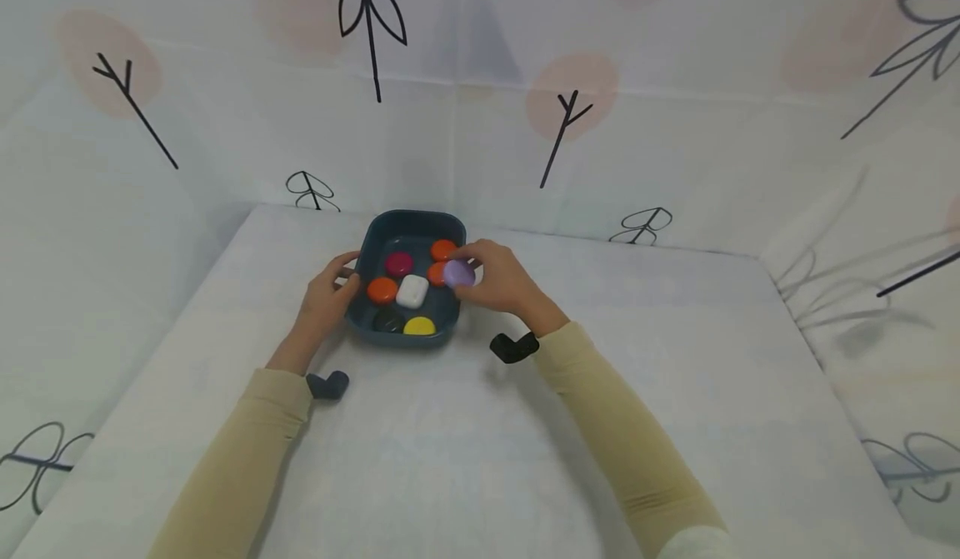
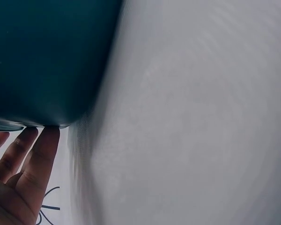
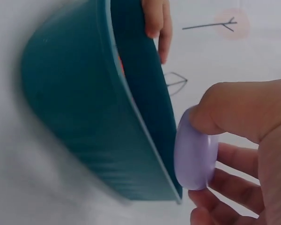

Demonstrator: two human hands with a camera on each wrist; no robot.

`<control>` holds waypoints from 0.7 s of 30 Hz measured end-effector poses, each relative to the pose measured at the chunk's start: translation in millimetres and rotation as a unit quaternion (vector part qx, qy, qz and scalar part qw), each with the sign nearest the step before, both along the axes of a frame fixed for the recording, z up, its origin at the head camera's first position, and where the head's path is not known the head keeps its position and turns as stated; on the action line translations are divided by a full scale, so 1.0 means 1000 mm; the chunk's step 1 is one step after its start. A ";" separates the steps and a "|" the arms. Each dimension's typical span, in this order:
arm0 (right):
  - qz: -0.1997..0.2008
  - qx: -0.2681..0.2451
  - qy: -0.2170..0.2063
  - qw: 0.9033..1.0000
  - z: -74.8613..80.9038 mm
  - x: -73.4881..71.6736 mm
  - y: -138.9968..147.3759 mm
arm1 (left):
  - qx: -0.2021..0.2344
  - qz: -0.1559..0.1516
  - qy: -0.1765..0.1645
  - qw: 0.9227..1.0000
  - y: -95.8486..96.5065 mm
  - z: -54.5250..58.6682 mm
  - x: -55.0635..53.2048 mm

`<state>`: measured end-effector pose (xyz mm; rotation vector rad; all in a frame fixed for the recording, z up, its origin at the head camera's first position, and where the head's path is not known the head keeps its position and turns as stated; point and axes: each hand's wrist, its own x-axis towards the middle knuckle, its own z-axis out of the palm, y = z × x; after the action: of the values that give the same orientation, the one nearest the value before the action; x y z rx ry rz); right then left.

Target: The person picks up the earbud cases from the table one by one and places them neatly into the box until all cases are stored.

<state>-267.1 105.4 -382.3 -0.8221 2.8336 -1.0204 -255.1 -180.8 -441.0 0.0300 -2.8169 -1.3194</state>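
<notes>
A dark teal bin [image 1: 405,341] stands toward the back of the white-covered table. My left hand [image 1: 321,301] is at its left side; in the left wrist view, nearly straight fingers [image 2: 42,164] touch the bin wall [image 2: 42,65] with their tips. With thumb and fingertips, my right hand [image 1: 498,278] pinches a glossy, thick purple disc [image 3: 195,152] at the bin's right rim. Inside lie orange discs [image 1: 382,290], a magenta disc [image 1: 398,264], a rounded white piece [image 1: 412,291], a black disc [image 1: 387,320] and a yellow disc [image 1: 420,326].
Behind the table [image 1: 465,459] hangs a pale cloth [image 1: 480,151] printed with leaves and twigs, also covering both sides. A dark wrist-worn piece sits at each cuff, the left one [image 1: 328,386] near the bin's front left and the right one [image 1: 514,347] near its front right.
</notes>
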 end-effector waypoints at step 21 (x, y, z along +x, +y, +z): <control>-0.119 -0.004 0.017 0.993 -0.025 -0.009 0.060 | 0.007 -0.002 0.004 1.000 -0.002 -0.002 0.000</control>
<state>-276.2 165.7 -407.6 -0.5147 3.0134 -1.0519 -255.1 -182.5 -443.3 0.0179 -2.8022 -1.3376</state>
